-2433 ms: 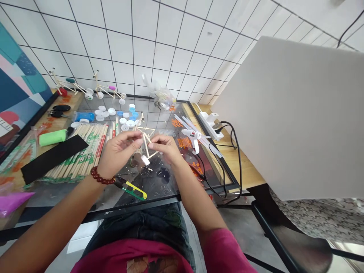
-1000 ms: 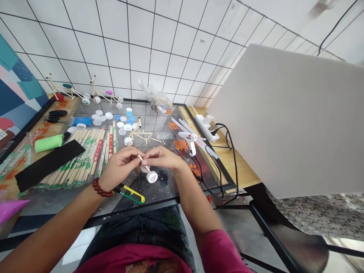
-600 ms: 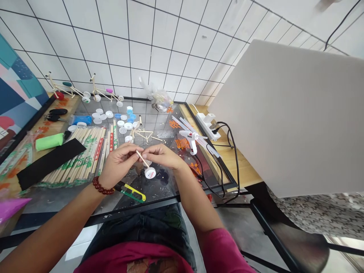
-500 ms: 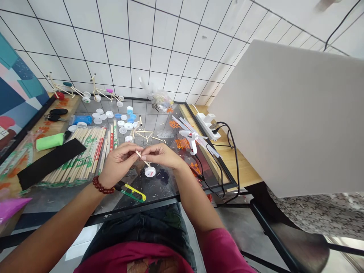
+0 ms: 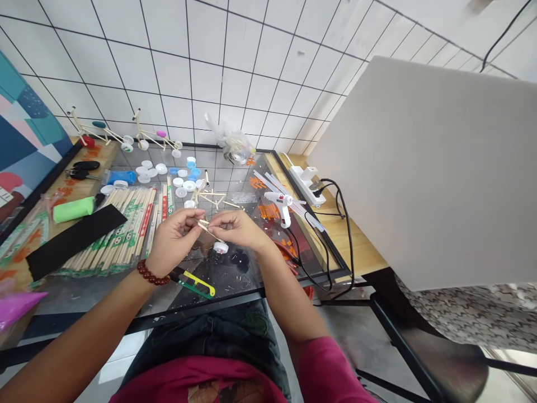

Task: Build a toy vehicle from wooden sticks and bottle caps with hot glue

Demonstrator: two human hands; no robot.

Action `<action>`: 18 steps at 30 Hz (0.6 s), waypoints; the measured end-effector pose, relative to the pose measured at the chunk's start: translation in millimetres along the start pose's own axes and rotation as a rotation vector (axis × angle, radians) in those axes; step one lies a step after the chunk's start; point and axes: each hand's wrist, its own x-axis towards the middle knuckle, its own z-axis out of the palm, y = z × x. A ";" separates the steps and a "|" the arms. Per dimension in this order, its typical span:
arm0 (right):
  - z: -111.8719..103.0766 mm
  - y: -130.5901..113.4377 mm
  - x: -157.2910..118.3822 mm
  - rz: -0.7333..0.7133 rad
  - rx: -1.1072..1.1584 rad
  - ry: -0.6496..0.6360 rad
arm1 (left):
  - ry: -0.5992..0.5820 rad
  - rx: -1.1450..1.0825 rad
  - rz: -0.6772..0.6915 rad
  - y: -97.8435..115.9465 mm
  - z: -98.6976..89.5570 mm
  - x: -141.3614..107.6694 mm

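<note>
Near the middle of the table, my left hand (image 5: 178,235) pinches the upper end of a small stick assembly (image 5: 213,233). My right hand (image 5: 235,228) grips the same sticks from the other side, its fingertips almost touching the left ones. A white bottle cap (image 5: 220,247) is at the lower end of the assembly, just above the glass tabletop. Behind the hands lies a stick frame (image 5: 212,196) with a dark tip. The fingers hide part of the joined sticks.
Wrapped chopsticks (image 5: 121,229) and a black strip (image 5: 78,240) lie left. A yellow-green cutter (image 5: 197,284) is by the front edge. The white glue gun (image 5: 282,206), glue sticks and a power strip (image 5: 307,184) are right. Loose caps (image 5: 161,168) lie behind.
The stick assembly has turned in my fingers, and its white cap has tilted and moved slightly up. Both hands remain in nearly the same place.
</note>
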 end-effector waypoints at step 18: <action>6.2 -3.6 -2.4 -0.252 -0.767 0.070 | 0.005 -0.182 -0.380 1.0 5.3 2.4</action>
